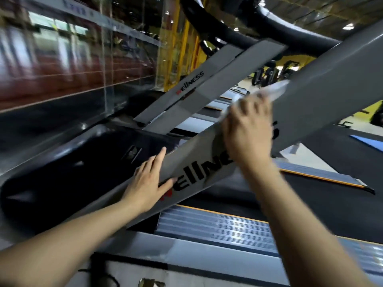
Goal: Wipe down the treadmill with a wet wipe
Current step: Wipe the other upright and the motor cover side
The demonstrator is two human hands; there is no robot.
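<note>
A grey slanted upright [323, 96] of the treadmill crosses the view, with black and red lettering low on it. My left hand [149, 181] lies flat with straight fingers on the lower part of this upright, beside the lettering. My right hand [248, 129] presses a white wet wipe [275, 91] against the upright higher up; the wipe sticks out past my fingertips and is blurred. The far upright [199, 88] of the same machine slants behind it. The black hood [83, 166] of the treadmill lies below my left hand.
A ribbed grey side rail [217, 224] and the black belt [310, 204] run below the upright. Black handlebars [275, 23] curve overhead. A glass wall [72, 59] stands to the left. More gym machines [269, 75] are in the far background.
</note>
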